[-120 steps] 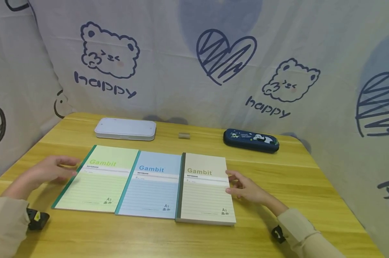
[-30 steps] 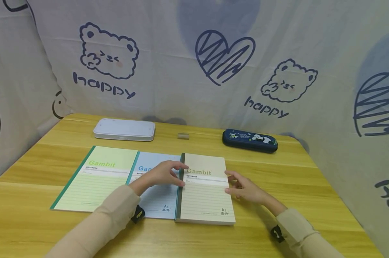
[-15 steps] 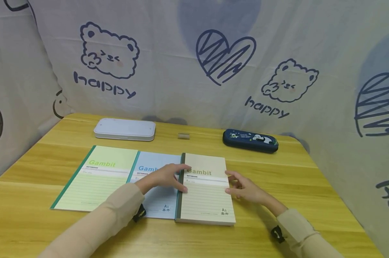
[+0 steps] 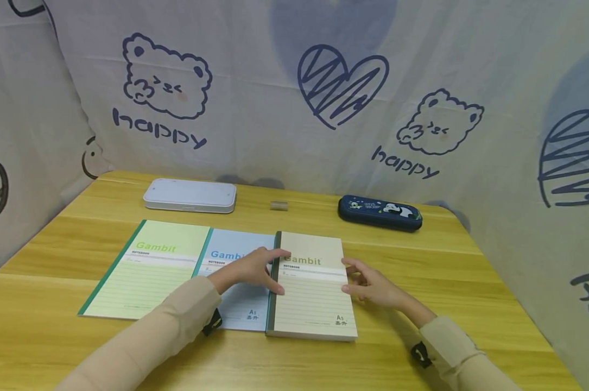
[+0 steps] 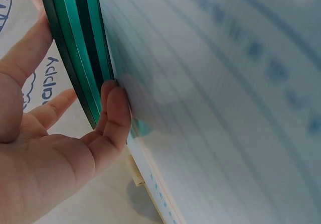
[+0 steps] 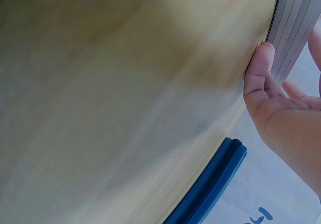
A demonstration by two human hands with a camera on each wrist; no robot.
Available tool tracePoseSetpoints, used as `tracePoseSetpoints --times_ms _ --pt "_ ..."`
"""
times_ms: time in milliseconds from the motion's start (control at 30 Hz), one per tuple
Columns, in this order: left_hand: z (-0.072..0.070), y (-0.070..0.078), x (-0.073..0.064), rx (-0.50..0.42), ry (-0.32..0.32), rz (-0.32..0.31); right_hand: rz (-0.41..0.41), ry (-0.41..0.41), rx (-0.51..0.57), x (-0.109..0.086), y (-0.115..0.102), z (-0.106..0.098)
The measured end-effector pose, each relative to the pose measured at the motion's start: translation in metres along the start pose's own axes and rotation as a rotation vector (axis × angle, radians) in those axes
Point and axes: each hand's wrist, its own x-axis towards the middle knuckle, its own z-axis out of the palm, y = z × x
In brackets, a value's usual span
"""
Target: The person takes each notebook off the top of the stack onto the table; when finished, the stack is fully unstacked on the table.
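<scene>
A stack of notebooks with a beige top cover and dark spine lies at the right end of a row. Beside it are a blue notebook and a green notebook. My left hand reaches across the blue one, thumb and index fingertips at the stack's spine edge. Several teal and dark spines show in the left wrist view, with the lower fingers bent against them near the table. On the stack's opposite side, my right hand touches the page edges with spread fingertips.
Along the back of the wooden table sit a white case, a small brownish block and a navy pencil case with a panda print. A printed cloth hangs behind.
My left hand has left the green notebook's outer edge and moved right to the stack's spine, its fingertips edging slightly further over the cover. The right hand and the notebooks look unmoved.
</scene>
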Motion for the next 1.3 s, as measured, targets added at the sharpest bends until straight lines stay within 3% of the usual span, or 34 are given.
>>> tracePoseSetpoints --times_ms 733,1067,1200,1300 --pt "-0.008 0.004 -0.01 -0.098 -0.002 -0.021 0.002 -0.002 -0.002 -0.001 -0.001 0.0" --pt "-0.007 0.009 -0.011 -0.211 -0.004 -0.101 -0.008 -0.014 0.009 0.0 0.002 -0.002" --pt "-0.01 0.007 -0.014 -0.189 0.014 -0.084 0.0 -0.012 0.01 0.0 0.002 -0.001" --pt "-0.013 0.001 -0.014 -0.241 0.002 -0.072 0.003 -0.011 0.01 0.001 0.003 -0.001"
